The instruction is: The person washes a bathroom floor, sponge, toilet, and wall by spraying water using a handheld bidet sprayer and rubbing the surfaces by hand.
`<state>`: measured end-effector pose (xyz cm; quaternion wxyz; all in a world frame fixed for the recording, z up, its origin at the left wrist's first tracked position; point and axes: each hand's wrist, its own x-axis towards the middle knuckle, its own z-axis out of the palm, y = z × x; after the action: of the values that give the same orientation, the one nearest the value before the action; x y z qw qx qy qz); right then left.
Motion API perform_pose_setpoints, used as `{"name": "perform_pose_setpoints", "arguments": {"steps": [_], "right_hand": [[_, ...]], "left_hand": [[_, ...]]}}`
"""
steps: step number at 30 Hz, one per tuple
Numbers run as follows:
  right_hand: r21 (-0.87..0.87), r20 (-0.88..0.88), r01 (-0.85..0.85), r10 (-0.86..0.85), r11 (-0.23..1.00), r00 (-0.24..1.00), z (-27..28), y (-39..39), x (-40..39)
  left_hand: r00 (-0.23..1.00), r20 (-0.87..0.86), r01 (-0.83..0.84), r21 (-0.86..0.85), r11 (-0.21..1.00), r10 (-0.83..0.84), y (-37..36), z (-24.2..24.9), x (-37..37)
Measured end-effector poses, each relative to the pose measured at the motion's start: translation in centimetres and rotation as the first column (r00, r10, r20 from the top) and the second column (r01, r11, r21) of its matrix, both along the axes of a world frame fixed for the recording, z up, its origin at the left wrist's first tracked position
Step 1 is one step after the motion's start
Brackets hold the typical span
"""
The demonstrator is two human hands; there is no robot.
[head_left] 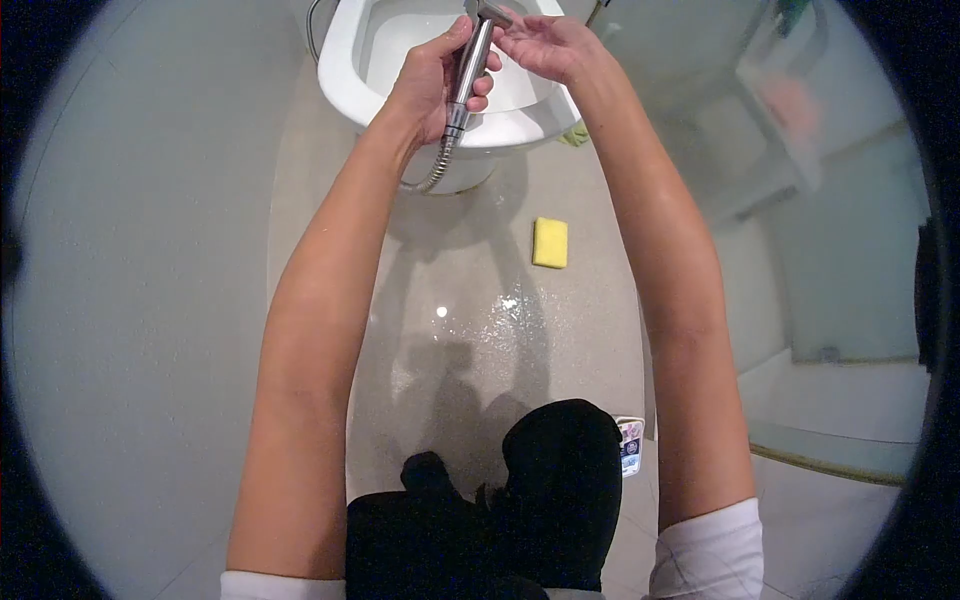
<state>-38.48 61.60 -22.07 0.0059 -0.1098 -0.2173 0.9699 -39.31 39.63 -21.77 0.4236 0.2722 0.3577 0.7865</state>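
2 hands meet at top centre over the toilet (pixel 345 50): left hand (pixel 430 85) clenches the sprayer (pixel 470 65), right hand (pixel 545 45) half-open, fingertips touching its head.

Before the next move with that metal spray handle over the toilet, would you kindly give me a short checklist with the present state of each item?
1. Left hand wrapped around the silver metal spray handle: ok.
2. Right hand touching the nozzle end: ok; exact finger contact cannot tell.
3. Handle held above the white ceramic toilet bowl: ok.
4. Ribbed metal hose hanging free, no kink seen: ok.
5. Grey floor dry: not ok, it glistens wet between the toilet and the feet.
6. Yellow rectangular sponge away from the feet: ok, it lies apart on the floor.
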Motion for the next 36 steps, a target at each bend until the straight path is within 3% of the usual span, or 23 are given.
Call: {"name": "perform_pose_setpoints", "arguments": {"steps": [4,6,7,9,10,11,12,13,14,16,18,20,21,23,24,25,27,28,29,30,32,34,36], "right_hand": [[0.035,0.018,0.051,-0.052,0.998,0.998,-0.3,-0.1,0.2],[0.007,0.180,0.216,-0.214,0.976,0.960,1.2,-1.2,1.7],[0.007,0.178,0.218,-0.215,0.976,0.960,2.6,-3.1,2.9],[0.400,0.060,0.368,-0.424,0.840,0.904,6.5,-8.5,5.8],[0.401,0.058,0.367,-0.424,0.839,0.904,7.5,-9.1,5.9],[0.566,0.004,0.151,-0.186,0.810,0.983,8.4,-9.7,6.1],[0.713,0.002,-0.040,0.055,0.700,0.998,9.1,-10.1,6.3],[0.806,0.037,-0.033,0.006,0.592,0.999,10.0,-10.7,6.4],[0.806,0.038,-0.033,0.004,0.591,0.999,10.8,-10.6,7.1],[0.811,0.134,-0.294,0.328,0.505,0.935,12.2,-10.4,8.9],[0.833,0.271,-0.411,0.375,0.369,0.887,11.0,-10.5,9.4],[0.890,0.233,-0.288,0.191,0.354,0.954,9.4,-10.9,10.8],[0.886,0.236,-0.289,0.185,0.361,0.954,9.0,-11.2,11.6],[0.989,-0.004,0.038,-0.234,0.143,0.972,8.5,-11.4,12.9],[0.998,-0.061,0.058,-0.242,-0.019,0.968,6.8,-9.6,13.1],[0.997,-0.032,0.014,-0.261,-0.070,0.965,5.0,-8.1,12.5],[0.993,0.008,-0.041,-0.289,-0.109,0.957,2.3,-5.8,12.2],[0.926,0.052,-0.116,-0.181,-0.360,0.982,1.4,-5.2,12.7],[0.796,0.129,-0.138,-0.058,-0.589,0.990,0.9,-4.5,13.3],[0.805,0.134,-0.153,-0.075,-0.573,0.988,-0.8,-3.7,13.3],[0.667,-0.163,0.160,0.066,-0.728,0.984,-4.1,-2.9,12.8],[0.711,-0.149,0.125,0.025,-0.692,0.989,-4.4,-3.1,12.7],[0.708,-0.181,0.143,0.017,-0.691,0.983,-4.8,-3.0,12.1]], "left_hand": [[1.000,0.009,-0.005,0.007,1.000,0.005,0.2,-0.5,0.0],[0.999,0.025,-0.045,0.019,0.999,0.045,0.2,-0.7,0.3],[0.996,0.045,-0.079,0.029,0.996,0.078,0.3,-1.0,0.3],[0.993,0.058,-0.104,0.020,0.994,0.102,0.5,-1.6,0.2],[0.988,0.082,-0.132,0.008,0.991,0.131,0.6,-1.8,0.1],[0.987,0.083,-0.141,0.010,0.990,0.140,0.2,-1.1,0.6],[0.978,0.060,-0.197,-0.039,0.980,0.199,0.2,-0.6,1.0],[0.966,0.034,-0.253,-0.085,0.964,0.256,0.1,-0.2,1.5],[0.967,0.035,-0.250,-0.085,0.964,0.254,0.2,-0.3,1.5],[0.980,-0.040,-0.198,-0.047,0.979,0.197,0.4,-0.7,1.0],[0.970,0.033,-0.237,-0.067,0.969,0.240,0.4,0.3,1.9],[0.994,0.029,-0.103,-0.158,0.982,0.109,0.7,-1.0,0.6],[0.999,-0.028,-0.042,-0.097,0.994,0.039,0.8,-0.7,0.7],[0.991,-0.020,-0.131,-0.169,0.977,0.129,0.8,0.2,1.4],[0.975,-0.022,-0.220,-0.239,0.946,0.221,1.0,0.4,1.8],[0.984,-0.011,-0.173,-0.270,0.947,0.176,0.8,0.6,1.3],[0.970,-0.242,-0.080,-0.243,0.967,0.019,-0.7,-0.4,0.0],[0.933,-0.350,0.009,-0.226,0.974,-0.089,-2.1,-0.5,0.0],[0.883,-0.466,-0.081,-0.275,0.958,-0.060,-4.0,0.6,2.0],[0.812,-0.580,-0.144,-0.312,0.939,-0.068,-5.8,0.9,3.9],[0.659,-0.733,-0.248,-0.426,0.870,-0.171,-9.1,-0.3,6.8],[0.526,-0.800,-0.387,-0.528,0.756,-0.289,-11.6,-4.5,8.5],[0.355,-0.811,-0.390,-0.581,0.714,-0.465,-13.0,-8.2,8.0]]}}
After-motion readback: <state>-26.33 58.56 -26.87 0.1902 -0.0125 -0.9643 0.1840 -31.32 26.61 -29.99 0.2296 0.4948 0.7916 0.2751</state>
